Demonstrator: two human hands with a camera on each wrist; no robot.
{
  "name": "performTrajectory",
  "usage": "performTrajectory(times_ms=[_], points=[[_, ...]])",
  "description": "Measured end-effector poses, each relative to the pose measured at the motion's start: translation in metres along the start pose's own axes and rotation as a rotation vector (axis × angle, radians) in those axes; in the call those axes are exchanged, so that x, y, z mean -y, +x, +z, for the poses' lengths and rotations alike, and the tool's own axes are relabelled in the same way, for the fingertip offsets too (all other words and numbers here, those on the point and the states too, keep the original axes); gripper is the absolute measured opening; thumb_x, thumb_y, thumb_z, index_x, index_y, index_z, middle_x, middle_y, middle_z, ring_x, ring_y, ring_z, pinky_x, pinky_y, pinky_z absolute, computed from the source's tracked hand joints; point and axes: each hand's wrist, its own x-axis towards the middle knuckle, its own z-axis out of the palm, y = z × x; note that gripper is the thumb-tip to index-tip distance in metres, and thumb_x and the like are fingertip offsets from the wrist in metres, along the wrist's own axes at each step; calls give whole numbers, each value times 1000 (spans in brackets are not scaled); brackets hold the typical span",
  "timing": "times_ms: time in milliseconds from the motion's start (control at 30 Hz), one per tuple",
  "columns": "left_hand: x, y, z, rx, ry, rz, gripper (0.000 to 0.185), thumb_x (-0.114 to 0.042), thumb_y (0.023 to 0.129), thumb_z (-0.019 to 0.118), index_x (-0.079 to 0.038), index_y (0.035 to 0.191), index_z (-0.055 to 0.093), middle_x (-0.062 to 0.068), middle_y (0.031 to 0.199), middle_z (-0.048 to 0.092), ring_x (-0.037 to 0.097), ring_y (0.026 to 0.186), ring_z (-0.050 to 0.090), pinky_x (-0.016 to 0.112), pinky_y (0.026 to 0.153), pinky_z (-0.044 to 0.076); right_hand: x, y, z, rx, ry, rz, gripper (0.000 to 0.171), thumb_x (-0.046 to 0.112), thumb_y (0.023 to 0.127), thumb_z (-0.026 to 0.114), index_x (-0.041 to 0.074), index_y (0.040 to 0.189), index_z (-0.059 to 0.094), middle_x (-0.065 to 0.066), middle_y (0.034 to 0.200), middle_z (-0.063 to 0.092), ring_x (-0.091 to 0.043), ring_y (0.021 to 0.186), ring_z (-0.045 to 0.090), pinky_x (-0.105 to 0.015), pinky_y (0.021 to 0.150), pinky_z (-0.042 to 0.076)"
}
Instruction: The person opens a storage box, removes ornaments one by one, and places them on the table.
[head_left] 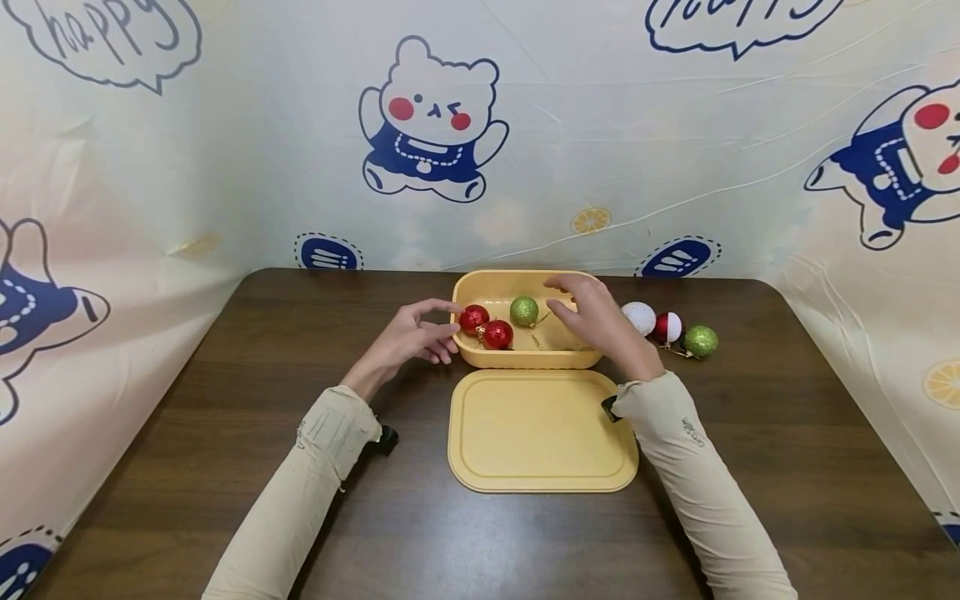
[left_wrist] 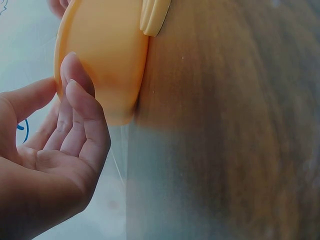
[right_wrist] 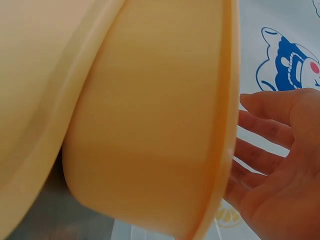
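Head view: yellow box [head_left: 525, 360] open on table [head_left: 225, 400], lid [head_left: 540, 429] flat just in front of it. Inside box: two red baubles [head_left: 486, 327], one green bauble [head_left: 523, 311]. Right of box, outside: white bauble [head_left: 639, 317], red-white bauble [head_left: 667, 327], green glitter bauble [head_left: 700, 341]. Left hand [head_left: 408, 337] at box's left rim, fingers relaxed, holding nothing. Right hand [head_left: 596, 321] over box's right side, fingers spread, empty. Judged half done: three in, three left, lid off.

Yellow box [head_left: 525, 358] holds baubles; left hand [head_left: 408, 337] at its rim, right hand [head_left: 600, 321] above; lid [head_left: 542, 431] in front.
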Motion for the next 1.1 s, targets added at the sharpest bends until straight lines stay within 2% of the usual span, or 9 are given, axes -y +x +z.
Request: performTrajectory(times_ms=[267,467,667,867,1033,1100], points=[[-1,1,2,6,5,-3,41,-23,97,68,-14,135,57,29,91,69,22,63,67,37,63,59,2,3,12,21,-45,-32,32,7,95,65,-6,124,63,-22,124,65,-36,112,62,-49,96,50],[-2,1,2,5,16,5,42,-23,97,68,-13,136,56,20,84,70,24,64,68,40,66,60,3,4,24,54,-1,-29,39,6,94,66,-7,130,59,-23,132,60,-38,126,54,-50,108,40],[-1,0,1,7,13,5,43,-21,97,67,-12,138,55,27,90,69,25,65,68,42,67,60,4,6,34,96,-12,-28,40,4,96,62,-6,134,56,-25,138,55,-40,130,49,-51,111,38],[-2,-1,2,3,14,0,45,-25,96,69,-13,137,55,31,95,68,24,65,68,42,68,60,4,6,39,120,-11,-9,35,4,99,58,-4,133,58,-21,134,58,-37,128,52,-48,109,40],[-1,-1,1,1,7,3,44,-25,96,69,-14,137,56,33,96,66,24,65,68,41,67,60,4,5,39,143,-34,-8,37,7,100,57,1,136,57,-19,130,62,-36,124,55,-50,106,43],[-1,-1,1,4,5,6,44,-25,96,69,-14,137,56,33,95,67,24,64,68,41,66,60,4,4,39,160,-40,-7,40,7,100,57,3,140,54,-18,132,60,-36,125,54,-50,107,41]])
